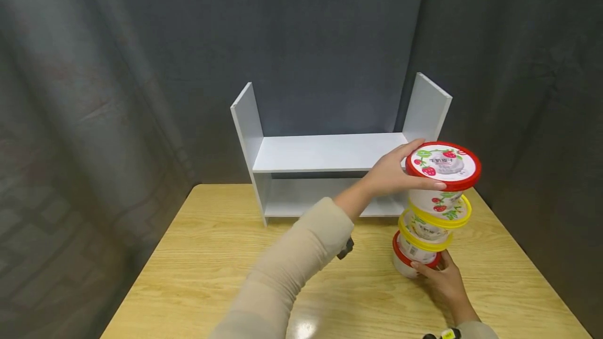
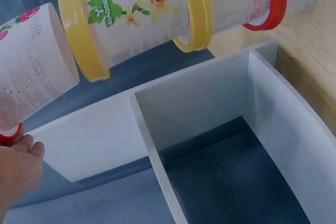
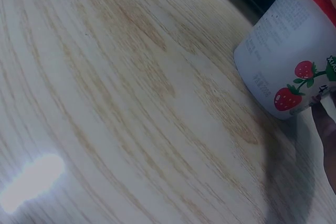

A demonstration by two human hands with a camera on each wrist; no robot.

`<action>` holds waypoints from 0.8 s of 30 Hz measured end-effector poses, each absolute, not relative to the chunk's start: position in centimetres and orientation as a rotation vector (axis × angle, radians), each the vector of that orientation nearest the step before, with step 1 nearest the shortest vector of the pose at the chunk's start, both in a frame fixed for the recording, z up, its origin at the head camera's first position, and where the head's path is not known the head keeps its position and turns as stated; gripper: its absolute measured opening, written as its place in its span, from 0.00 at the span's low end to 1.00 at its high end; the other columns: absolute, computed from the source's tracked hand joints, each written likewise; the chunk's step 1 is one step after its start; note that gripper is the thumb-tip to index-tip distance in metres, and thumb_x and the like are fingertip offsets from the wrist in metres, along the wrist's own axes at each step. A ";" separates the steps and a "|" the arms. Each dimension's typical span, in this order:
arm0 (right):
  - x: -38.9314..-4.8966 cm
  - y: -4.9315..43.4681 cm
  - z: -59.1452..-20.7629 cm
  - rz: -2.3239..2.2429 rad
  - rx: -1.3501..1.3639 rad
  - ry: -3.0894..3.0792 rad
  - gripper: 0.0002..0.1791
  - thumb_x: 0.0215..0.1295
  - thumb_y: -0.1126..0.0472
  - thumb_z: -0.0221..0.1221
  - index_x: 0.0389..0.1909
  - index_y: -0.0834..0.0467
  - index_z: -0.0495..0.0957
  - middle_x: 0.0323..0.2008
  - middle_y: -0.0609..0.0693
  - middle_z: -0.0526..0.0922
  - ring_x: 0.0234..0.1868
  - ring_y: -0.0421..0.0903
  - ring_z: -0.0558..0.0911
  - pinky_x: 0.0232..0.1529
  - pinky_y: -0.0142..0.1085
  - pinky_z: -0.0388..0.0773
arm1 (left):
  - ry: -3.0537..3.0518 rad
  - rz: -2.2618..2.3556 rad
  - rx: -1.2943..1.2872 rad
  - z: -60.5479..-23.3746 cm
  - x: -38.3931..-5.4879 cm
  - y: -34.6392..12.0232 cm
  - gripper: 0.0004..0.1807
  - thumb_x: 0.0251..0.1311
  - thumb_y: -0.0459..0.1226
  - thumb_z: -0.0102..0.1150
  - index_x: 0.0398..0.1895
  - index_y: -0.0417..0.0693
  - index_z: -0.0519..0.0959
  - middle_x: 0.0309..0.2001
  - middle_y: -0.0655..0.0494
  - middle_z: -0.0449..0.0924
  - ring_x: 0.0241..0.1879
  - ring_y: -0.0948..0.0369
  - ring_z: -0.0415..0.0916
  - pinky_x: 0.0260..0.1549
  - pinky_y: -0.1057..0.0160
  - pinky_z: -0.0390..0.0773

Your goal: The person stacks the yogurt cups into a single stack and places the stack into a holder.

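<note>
Four-high reads as several tubs stacked on the table's right side. My left hand (image 1: 393, 171) grips the top tub (image 1: 443, 166) by its red lid, thumb and fingers on either side. Strawberries are printed on that lid. Below it come two tubs with yellow lids, the upper yellow-lidded tub (image 2: 136, 14) showing vanilla flowers. In the left wrist view, the top tub tilts against this lid; whether it rests fully there I cannot tell. My right hand (image 1: 445, 281) holds the bottom red-lidded tub (image 3: 289, 51) around its sides, near the tabletop.
A white two-level shelf (image 1: 325, 153) stands at the back of the wooden table (image 1: 212, 266), its right side panel (image 1: 426, 106) just behind the stack. Dark grey curtains (image 1: 330, 51) hang behind and at both sides.
</note>
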State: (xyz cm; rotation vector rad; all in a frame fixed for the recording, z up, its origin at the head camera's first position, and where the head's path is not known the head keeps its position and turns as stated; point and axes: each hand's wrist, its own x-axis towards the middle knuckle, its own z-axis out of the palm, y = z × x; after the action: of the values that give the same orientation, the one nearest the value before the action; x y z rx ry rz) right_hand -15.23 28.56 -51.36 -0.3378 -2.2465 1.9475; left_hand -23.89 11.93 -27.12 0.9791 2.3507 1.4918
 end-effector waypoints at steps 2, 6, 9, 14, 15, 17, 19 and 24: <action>-15.2 28.5 -51.4 1.930 -0.330 -2.257 0.34 0.49 0.60 0.63 0.56 0.48 0.56 0.41 0.36 0.67 0.39 0.27 0.69 0.35 0.27 0.73 | 2.351 1.488 0.978 -27.2 -23.8 12.4 0.43 0.38 0.45 0.67 0.61 0.66 0.57 0.52 0.73 0.62 0.46 0.72 0.60 0.36 0.71 0.71; -15.2 28.5 -51.5 1.896 -0.327 -2.292 0.37 0.49 0.58 0.62 0.58 0.50 0.54 0.46 0.45 0.65 0.39 0.27 0.68 0.35 0.28 0.73 | 2.353 1.477 0.974 -27.2 -23.7 13.1 0.43 0.37 0.45 0.68 0.60 0.65 0.57 0.51 0.74 0.62 0.44 0.73 0.60 0.33 0.72 0.71; -15.3 28.5 -51.5 1.899 -0.338 -2.306 0.38 0.49 0.56 0.62 0.60 0.51 0.53 0.49 0.51 0.63 0.39 0.27 0.68 0.36 0.29 0.74 | 2.363 1.453 0.968 -27.3 -23.7 13.5 0.43 0.38 0.45 0.68 0.61 0.65 0.57 0.52 0.75 0.62 0.44 0.74 0.60 0.32 0.73 0.71; -15.3 28.5 -51.5 1.910 -0.363 -2.309 0.39 0.49 0.56 0.62 0.60 0.52 0.51 0.52 0.53 0.61 0.39 0.27 0.67 0.36 0.28 0.73 | 2.366 1.426 0.961 -27.4 -23.8 14.0 0.44 0.38 0.46 0.67 0.62 0.66 0.55 0.53 0.75 0.61 0.44 0.74 0.60 0.31 0.74 0.71; -15.4 28.5 -51.5 1.909 -0.367 -2.309 0.40 0.49 0.56 0.62 0.60 0.53 0.51 0.52 0.53 0.61 0.39 0.27 0.67 0.36 0.28 0.73 | 2.363 1.427 0.963 -27.4 -23.8 14.1 0.44 0.38 0.45 0.67 0.62 0.65 0.55 0.53 0.75 0.61 0.44 0.74 0.60 0.31 0.74 0.71; -15.4 28.5 -51.5 1.908 -0.369 -2.313 0.40 0.49 0.55 0.62 0.60 0.53 0.51 0.52 0.53 0.61 0.39 0.27 0.67 0.37 0.28 0.73 | 2.360 1.429 0.959 -27.4 -23.8 14.1 0.44 0.39 0.45 0.67 0.62 0.66 0.55 0.52 0.74 0.62 0.43 0.74 0.60 0.31 0.75 0.71; -15.4 28.5 -51.5 1.903 -0.369 -2.318 0.39 0.49 0.55 0.62 0.60 0.52 0.52 0.51 0.51 0.62 0.39 0.27 0.67 0.37 0.28 0.73 | 2.353 1.436 0.956 -27.4 -23.8 14.2 0.44 0.39 0.45 0.67 0.62 0.65 0.55 0.52 0.74 0.62 0.43 0.74 0.60 0.31 0.75 0.71; -15.5 28.4 -51.4 1.916 -0.342 -2.295 0.37 0.50 0.58 0.62 0.59 0.51 0.53 0.47 0.46 0.63 0.39 0.27 0.67 0.36 0.27 0.72 | 2.332 1.458 0.964 -27.4 -23.9 14.1 0.45 0.39 0.44 0.67 0.62 0.64 0.54 0.52 0.74 0.62 0.44 0.74 0.61 0.33 0.74 0.70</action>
State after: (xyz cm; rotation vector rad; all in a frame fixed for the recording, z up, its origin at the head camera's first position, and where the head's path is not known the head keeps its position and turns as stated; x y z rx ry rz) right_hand -15.50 28.45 -51.38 -0.3417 -2.2952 1.9157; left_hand -23.89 14.13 -27.44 0.9644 2.3321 1.4576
